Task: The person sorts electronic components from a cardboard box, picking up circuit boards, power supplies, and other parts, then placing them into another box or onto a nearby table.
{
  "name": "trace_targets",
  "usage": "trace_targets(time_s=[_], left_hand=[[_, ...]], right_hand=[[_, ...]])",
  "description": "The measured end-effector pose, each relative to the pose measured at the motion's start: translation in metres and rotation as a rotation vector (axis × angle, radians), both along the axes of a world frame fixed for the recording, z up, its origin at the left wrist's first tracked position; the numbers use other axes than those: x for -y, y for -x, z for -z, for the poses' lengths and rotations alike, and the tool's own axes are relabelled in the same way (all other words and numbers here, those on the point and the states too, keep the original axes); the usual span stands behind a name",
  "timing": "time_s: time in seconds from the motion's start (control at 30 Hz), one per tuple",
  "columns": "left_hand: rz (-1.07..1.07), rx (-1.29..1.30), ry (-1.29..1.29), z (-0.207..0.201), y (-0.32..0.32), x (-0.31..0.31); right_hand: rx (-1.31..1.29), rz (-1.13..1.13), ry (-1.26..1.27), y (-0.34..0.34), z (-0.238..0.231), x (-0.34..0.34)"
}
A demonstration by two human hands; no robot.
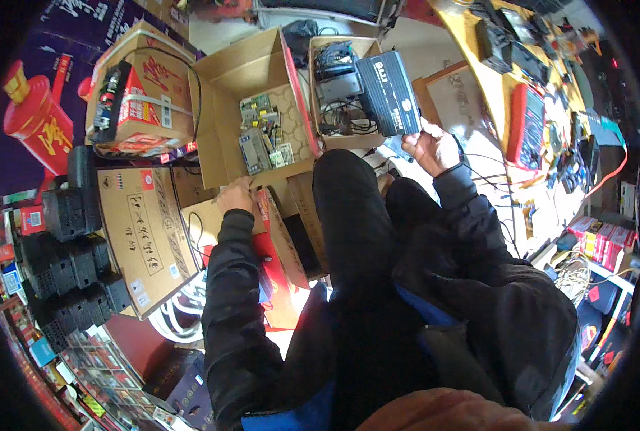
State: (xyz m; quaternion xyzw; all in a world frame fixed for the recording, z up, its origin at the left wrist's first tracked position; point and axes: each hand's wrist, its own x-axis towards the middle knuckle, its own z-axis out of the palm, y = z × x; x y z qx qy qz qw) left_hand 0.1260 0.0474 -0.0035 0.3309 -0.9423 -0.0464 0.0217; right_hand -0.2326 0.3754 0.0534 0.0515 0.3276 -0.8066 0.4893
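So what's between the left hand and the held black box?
Between left hand and black box: the carton of circuit boards, then the smaller carton of cables, in the head view.

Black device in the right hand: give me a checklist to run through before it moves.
1. Black device held by the right hand: ok, gripped at its near end.
2. Large carton open on top: ok, circuit boards visible inside.
3. Small carton free of clutter: not ok, cables and other items inside.
4. Left hand gripping the large carton: cannot tell, it is at the near edge.
5. Device's hidden underside undamaged: cannot tell.
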Motion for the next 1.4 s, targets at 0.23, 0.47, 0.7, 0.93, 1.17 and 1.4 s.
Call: trace_targets(time_s=[0.23,0.47,0.7,0.93,1.17,1.4], left_hand=[[0.051,-0.009,-0.104,0.008,-0.014,-0.011],[0.121,0.23,-0.192,0.003,-0.002,-0.001],[0.138,0.432,-0.193,-0.007,0.02,-0.002],[0.112,0.31,-0.182,0.005,0.009,-0.007],[0.123,0.105,-0.215,0.004,0.007,-0.013],[0.183,0.073,-0.217,0.011,0.0,-0.007]], right_hand=[[0.0,0.049,0.114,-0.022,-0.029,-0.049],[-0.282,0.305,-0.178,-0.009,0.009,-0.066],[-0.404,0.184,-0.424,0.013,0.093,-0.009],[-1.276,-0.235,-1.101,0.007,0.199,0.104],[-1.33,-0.178,-1.25,0.036,0.223,0.141],[-1.273,-0.592,-1.454,0.085,0.266,0.156]])
